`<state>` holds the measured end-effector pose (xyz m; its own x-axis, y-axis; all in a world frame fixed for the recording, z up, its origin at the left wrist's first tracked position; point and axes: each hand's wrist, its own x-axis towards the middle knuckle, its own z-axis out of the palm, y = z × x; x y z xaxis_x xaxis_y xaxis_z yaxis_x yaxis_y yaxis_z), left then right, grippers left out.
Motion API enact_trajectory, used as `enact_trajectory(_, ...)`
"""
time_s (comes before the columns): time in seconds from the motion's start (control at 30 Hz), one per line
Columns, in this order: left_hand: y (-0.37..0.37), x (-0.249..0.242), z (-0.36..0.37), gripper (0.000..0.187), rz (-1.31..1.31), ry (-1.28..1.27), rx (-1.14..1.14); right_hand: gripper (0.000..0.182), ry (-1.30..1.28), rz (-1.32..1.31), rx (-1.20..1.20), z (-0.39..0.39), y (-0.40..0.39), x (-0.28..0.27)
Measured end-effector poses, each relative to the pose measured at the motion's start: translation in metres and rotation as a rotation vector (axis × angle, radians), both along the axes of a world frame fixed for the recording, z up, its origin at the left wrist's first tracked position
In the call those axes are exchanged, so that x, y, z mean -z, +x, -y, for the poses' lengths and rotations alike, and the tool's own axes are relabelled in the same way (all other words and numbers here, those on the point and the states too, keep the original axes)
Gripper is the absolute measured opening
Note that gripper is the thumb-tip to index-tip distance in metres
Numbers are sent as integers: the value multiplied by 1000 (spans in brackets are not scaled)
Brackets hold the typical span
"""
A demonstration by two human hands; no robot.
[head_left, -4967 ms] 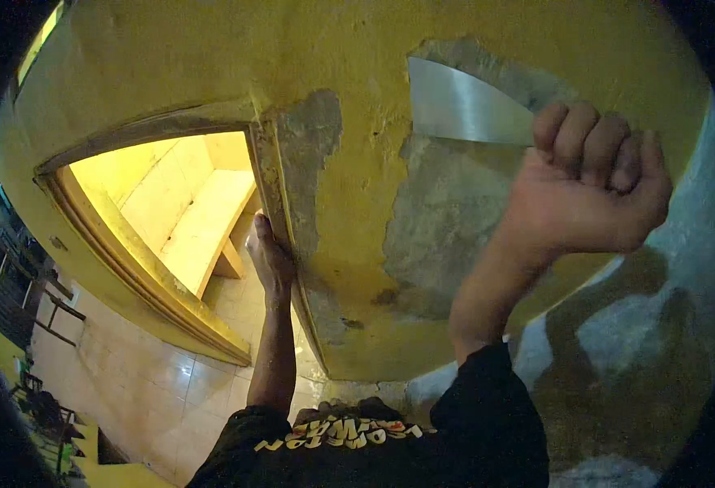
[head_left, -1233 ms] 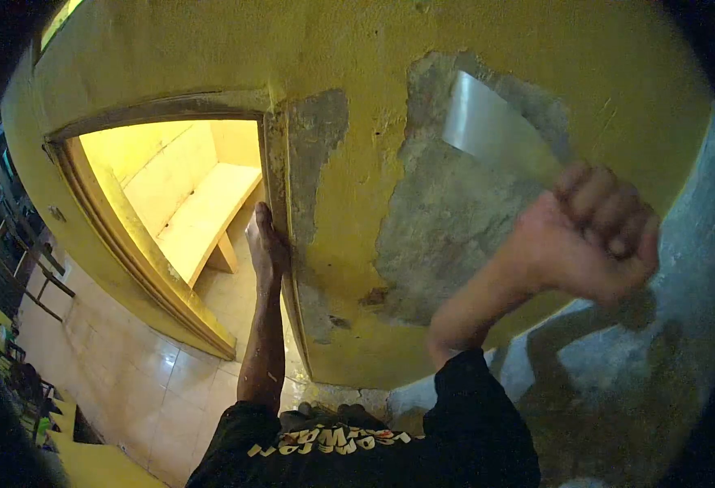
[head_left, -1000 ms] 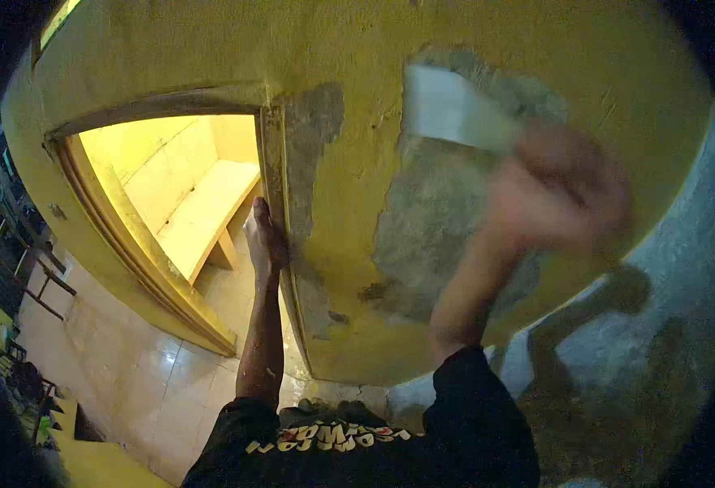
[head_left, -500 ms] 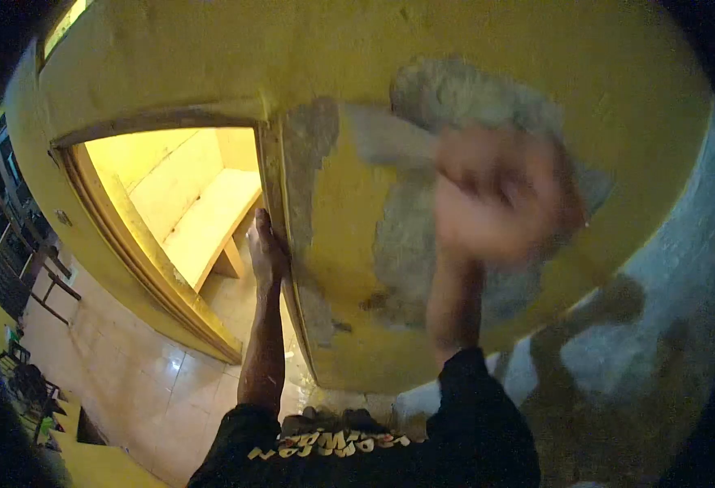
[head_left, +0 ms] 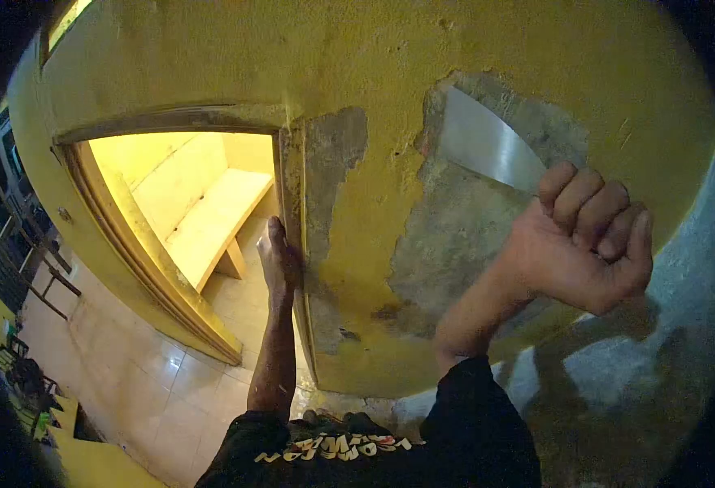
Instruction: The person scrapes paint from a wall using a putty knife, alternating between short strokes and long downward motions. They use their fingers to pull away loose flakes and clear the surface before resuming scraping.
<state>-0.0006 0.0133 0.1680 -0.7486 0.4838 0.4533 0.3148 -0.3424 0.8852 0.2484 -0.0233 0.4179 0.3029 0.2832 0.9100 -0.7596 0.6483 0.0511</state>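
My right hand point(head_left: 589, 244) is closed, with the fingers wrapped round the hidden handle of a scraper point(head_left: 492, 138). Its wide, shiny metal blade points up and left, overlapping a large bare grey patch point(head_left: 447, 228) in the yellow wall point(head_left: 349, 49). Lower and to the left, my left hand point(head_left: 279, 256) grips the door frame point(head_left: 291, 187) at its right-hand jamb. The thumb shows on the doorway side; the other fingers are mostly hidden. A narrower bare patch point(head_left: 337, 154) runs down the wall beside that jamb.
Through the doorway a lit bench or ledge point(head_left: 219, 207) shows. Tiled floor point(head_left: 142, 378) stretches to the left, with a wooden frame-like stand point(head_left: 52, 285) farther off. A pale wall point(head_left: 675, 276) meets the yellow one on the right.
My right hand has swung to the right and slightly down with the scraper, and its motion blur is gone. The left hand stays on the door frame.
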Motion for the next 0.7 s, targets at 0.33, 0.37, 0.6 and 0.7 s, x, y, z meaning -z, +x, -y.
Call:
enact_trajectory(0.33,-2,-6,-1,58,105,23,63,33,26,-82,-113,-1,17,-6)
enact_trajectory(0.37,-1,-7,2,58,109,16,73,33,-38,-26,-109,-11,2,-3)
enact_trajectory(0.6,-4,-4,-2,61,55,-30,6,36,27,51,-192,-20,-6,0)
enact_trajectory(0.7,-7,-3,-3,60,41,-7,-8,36,49,13,-69,-8,13,2)
